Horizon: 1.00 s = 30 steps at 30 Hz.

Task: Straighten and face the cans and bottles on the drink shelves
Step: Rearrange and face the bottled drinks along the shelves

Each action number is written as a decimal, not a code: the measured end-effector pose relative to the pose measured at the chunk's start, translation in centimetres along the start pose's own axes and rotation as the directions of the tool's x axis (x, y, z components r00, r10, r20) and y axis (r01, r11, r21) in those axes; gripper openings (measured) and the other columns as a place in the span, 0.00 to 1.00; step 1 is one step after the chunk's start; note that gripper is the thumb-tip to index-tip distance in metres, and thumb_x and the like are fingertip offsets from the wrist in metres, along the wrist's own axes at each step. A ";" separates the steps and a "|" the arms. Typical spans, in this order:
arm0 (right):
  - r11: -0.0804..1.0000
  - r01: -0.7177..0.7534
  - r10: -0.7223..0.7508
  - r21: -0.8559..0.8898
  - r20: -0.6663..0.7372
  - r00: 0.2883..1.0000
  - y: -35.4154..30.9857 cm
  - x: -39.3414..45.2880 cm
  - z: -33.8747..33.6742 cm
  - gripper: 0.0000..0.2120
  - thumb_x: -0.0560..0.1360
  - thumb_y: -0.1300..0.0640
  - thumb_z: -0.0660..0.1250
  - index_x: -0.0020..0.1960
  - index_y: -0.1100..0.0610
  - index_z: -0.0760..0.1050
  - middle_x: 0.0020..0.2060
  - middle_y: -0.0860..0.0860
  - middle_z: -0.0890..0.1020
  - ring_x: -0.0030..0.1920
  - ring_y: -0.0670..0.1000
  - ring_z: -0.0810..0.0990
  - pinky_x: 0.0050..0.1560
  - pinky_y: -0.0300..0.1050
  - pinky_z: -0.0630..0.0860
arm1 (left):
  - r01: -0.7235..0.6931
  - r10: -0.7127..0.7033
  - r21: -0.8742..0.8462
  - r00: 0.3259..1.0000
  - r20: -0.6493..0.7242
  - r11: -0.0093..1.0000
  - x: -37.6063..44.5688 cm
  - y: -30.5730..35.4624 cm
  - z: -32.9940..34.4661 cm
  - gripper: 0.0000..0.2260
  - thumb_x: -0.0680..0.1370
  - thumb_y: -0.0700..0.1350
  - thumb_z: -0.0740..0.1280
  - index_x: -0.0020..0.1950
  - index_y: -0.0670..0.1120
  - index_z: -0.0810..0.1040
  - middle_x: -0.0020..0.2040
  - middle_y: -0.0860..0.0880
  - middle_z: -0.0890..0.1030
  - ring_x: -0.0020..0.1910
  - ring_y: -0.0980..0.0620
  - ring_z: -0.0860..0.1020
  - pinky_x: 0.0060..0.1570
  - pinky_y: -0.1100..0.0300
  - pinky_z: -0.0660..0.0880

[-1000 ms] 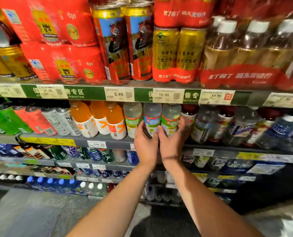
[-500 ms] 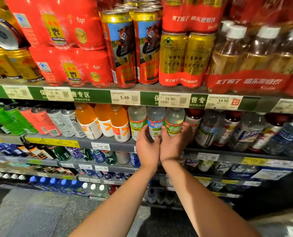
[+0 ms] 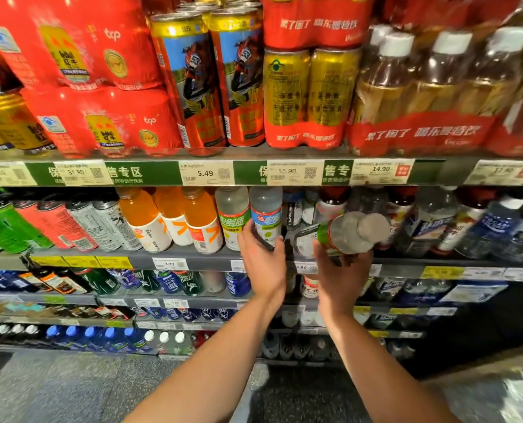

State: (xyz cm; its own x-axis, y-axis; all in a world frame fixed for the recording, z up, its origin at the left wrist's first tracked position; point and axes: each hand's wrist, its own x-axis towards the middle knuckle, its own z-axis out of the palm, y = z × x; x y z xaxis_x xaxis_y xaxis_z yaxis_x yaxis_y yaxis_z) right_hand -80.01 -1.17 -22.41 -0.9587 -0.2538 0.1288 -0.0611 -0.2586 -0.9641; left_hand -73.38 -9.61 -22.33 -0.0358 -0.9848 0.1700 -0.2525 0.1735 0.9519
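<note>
On the second shelf (image 3: 193,260) stand clear electrolyte bottles. My left hand (image 3: 261,257) grips the base of the blue-labelled bottle (image 3: 266,219), which stands upright beside a green-labelled bottle (image 3: 232,219). My right hand (image 3: 342,267) holds a third clear bottle with a green and red label (image 3: 350,232), pulled off the shelf and tipped so its bottom faces me. A gap shows on the shelf where it stood, with more bottles behind.
Orange drink bottles (image 3: 174,218) and slanted cans (image 3: 80,222) fill the shelf to the left. Red-capped and blue-labelled bottles (image 3: 431,227) crowd the right. Red multipacks and tall cans (image 3: 211,80) sit on the shelf above. Lower shelves hold more bottles; grey floor lies below.
My right hand has pulled the green-and-red-labelled bottle out of the row and tipped it bottom-forward. My left hand has stayed at the blue-labelled bottle. The view has moved closer.
</note>
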 end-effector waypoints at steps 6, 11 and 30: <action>0.992 -0.032 0.022 0.123 0.083 0.996 -0.5 0.0 -4.2 0.35 0.67 0.67 0.79 0.68 0.48 0.70 0.63 0.48 0.80 0.63 0.49 0.79 0.55 0.39 0.80 | 0.060 -0.059 0.003 0.987 -0.147 0.998 0.1 1.1 1.8 0.30 0.69 0.43 0.79 0.67 0.40 0.71 0.60 0.44 0.74 0.60 0.45 0.74 0.64 0.54 0.71; 0.995 -0.084 0.080 0.058 0.062 0.995 -1.2 0.3 -6.3 0.37 0.62 0.63 0.82 0.67 0.53 0.71 0.63 0.50 0.80 0.62 0.45 0.80 0.62 0.39 0.77 | 0.163 -0.151 0.040 0.965 -0.215 0.986 0.1 2.1 3.8 0.32 0.69 0.45 0.80 0.69 0.40 0.72 0.61 0.41 0.73 0.63 0.40 0.73 0.65 0.48 0.70; 0.995 -0.089 0.083 0.047 0.128 0.988 -3.2 2.0 -9.5 0.38 0.62 0.55 0.82 0.68 0.44 0.71 0.63 0.45 0.80 0.62 0.45 0.80 0.60 0.39 0.78 | 0.093 -0.076 -0.139 0.990 0.121 0.986 1.2 -1.1 4.2 0.29 0.66 0.42 0.82 0.63 0.48 0.75 0.56 0.50 0.83 0.55 0.56 0.81 0.57 0.65 0.76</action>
State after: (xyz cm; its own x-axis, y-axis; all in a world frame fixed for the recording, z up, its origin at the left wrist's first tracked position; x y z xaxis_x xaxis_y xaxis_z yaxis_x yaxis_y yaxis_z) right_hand -84.37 8.01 -21.23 -0.9169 -0.3916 0.0774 0.0381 -0.2788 -0.9596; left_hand -77.20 -11.01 -24.28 -0.1332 -0.9889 0.0653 -0.1176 0.0812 0.9897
